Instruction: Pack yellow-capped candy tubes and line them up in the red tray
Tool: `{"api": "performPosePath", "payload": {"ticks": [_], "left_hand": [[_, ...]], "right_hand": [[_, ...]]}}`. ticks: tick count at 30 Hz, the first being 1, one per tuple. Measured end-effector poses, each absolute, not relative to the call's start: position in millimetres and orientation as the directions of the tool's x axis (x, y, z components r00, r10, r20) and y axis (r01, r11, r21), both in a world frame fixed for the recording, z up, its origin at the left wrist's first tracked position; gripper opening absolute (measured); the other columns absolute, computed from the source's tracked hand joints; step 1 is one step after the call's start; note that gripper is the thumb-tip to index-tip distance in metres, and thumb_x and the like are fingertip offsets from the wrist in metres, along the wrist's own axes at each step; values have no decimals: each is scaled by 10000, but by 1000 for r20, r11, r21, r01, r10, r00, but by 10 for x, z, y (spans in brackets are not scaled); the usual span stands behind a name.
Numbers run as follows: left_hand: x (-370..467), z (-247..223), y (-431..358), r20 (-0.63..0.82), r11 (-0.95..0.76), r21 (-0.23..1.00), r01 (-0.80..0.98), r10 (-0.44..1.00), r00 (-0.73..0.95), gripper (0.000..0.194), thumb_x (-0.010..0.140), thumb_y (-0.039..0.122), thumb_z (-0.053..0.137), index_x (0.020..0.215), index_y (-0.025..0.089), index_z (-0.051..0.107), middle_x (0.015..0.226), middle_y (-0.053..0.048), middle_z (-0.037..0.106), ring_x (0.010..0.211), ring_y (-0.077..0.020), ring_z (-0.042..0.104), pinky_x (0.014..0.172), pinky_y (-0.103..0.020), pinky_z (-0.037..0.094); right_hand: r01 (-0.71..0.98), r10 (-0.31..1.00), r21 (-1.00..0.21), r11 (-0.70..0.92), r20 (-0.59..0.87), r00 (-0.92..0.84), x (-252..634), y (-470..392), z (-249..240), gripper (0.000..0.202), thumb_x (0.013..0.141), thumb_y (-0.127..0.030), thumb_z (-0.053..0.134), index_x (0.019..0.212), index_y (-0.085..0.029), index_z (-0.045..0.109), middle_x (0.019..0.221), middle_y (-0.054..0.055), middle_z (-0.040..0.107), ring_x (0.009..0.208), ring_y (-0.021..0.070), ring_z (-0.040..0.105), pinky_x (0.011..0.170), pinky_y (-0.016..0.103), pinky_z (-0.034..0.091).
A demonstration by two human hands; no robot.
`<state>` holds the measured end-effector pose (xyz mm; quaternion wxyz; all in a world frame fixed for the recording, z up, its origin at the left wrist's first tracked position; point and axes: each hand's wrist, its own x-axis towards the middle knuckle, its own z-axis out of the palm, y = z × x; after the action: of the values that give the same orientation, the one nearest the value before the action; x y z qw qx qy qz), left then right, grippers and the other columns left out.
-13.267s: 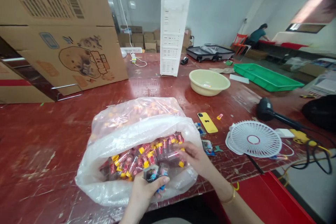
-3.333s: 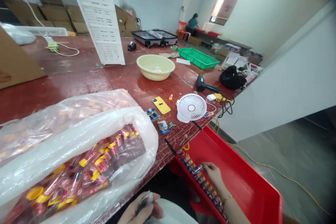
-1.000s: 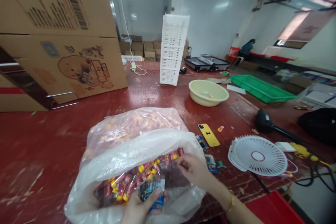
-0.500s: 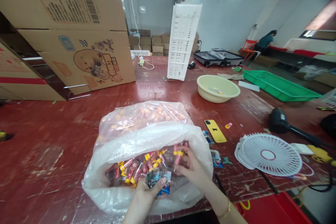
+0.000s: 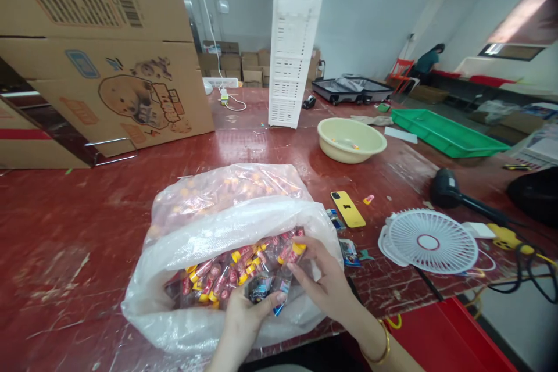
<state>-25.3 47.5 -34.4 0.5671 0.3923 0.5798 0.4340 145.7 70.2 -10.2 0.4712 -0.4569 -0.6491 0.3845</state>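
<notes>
A large white woven plastic bag point(image 5: 174, 325) lies open-mouthed in front of me. Inside it are many small red-pink tubes with yellow caps point(image 5: 218, 279), apparently in clear wrappers. My left hand point(image 5: 248, 319) is at the bag's mouth, its thumb pressed over small dark-blue printed packets point(image 5: 260, 288). At the right side of the opening, my right hand point(image 5: 325, 282) has thumb and fingers around a yellow-capped tube point(image 5: 297, 250). Its wrist wears a gold bangle.
Right of the bag lie a yellow phone point(image 5: 349, 209), printed packets point(image 5: 350, 253), a white fan grille point(image 5: 429, 241) and a black hair-dryer-like tool point(image 5: 447, 189). Farther back stand a pale yellow basin point(image 5: 349, 154), white rack point(image 5: 292, 64), green tray point(image 5: 444, 133) and cardboard box point(image 5: 143, 58). A person is at the far right.
The view has shifted slightly right. My right fingers have closed in on the yellow-capped tube, and the packets in my left hand have tilted, with less of their faces showing.
</notes>
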Motion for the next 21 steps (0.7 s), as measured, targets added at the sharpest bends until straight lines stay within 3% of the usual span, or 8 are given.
{"api": "performPosePath", "payload": {"ticks": [3, 7, 9, 13, 18, 21], "left_hand": [[-241, -339, 438, -355, 353, 932, -84, 935, -8, 270, 536, 371, 827, 573, 151, 674, 535, -10, 645, 540, -182, 573, 577, -274, 462], [-165, -239, 386, -496, 515, 802, -304, 856, 144, 388, 615, 446, 782, 810, 119, 711, 686, -81, 725, 600, -217, 646, 527, -293, 509], [-110, -174, 388, -533, 558, 723, -408, 826, 184, 428, 618, 425, 794, 892, 107, 708, 748, -105, 740, 646, -221, 668, 542, -288, 526], [-23, -90, 449, -577, 608, 619, -498, 781, 237, 374, 653, 393, 787, 880, 102, 722, 786, -112, 750, 706, -215, 686, 611, -274, 536], [-42, -53, 463, -530, 581, 681, -444, 811, 248, 363, 634, 397, 795, 850, 110, 736, 729, -88, 744, 700, -205, 676, 610, -246, 503], [-71, -36, 431, -503, 555, 730, -397, 831, 237, 331, 592, 351, 830, 795, 108, 731, 638, -56, 719, 620, -171, 641, 616, -242, 491]], "right_hand": [[54, 969, -988, 146, 132, -211, 1423, 736, -99, 317, 819, -264, 627, 1071, -243, 436, 913, 21, 629, 819, 164, 630, 751, 306, 523], [-119, 958, -992, -44, -8, -286, 1431, 744, -127, 255, 815, -353, 632, 902, -228, 428, 847, 1, 625, 812, 156, 628, 765, 315, 512], [-118, 939, -991, -57, -13, -344, 1414, 671, -130, 345, 767, -356, 682, 961, -231, 427, 927, 22, 624, 879, 175, 623, 788, 330, 512], [-47, 908, -994, -100, -72, -412, 1310, 460, -153, 800, 548, -170, 825, 1158, -273, 318, 1107, 64, 562, 955, 220, 620, 738, 334, 544], [32, 976, -999, -29, -35, -214, 1263, 380, -252, 629, 614, -36, 677, 1084, -270, 330, 1007, 25, 504, 821, 161, 594, 628, 261, 528], [90, 977, -994, 66, 46, -209, 1289, 384, -261, 666, 598, 6, 630, 1122, -264, 319, 1031, 33, 468, 885, 173, 567, 694, 279, 519]]}}
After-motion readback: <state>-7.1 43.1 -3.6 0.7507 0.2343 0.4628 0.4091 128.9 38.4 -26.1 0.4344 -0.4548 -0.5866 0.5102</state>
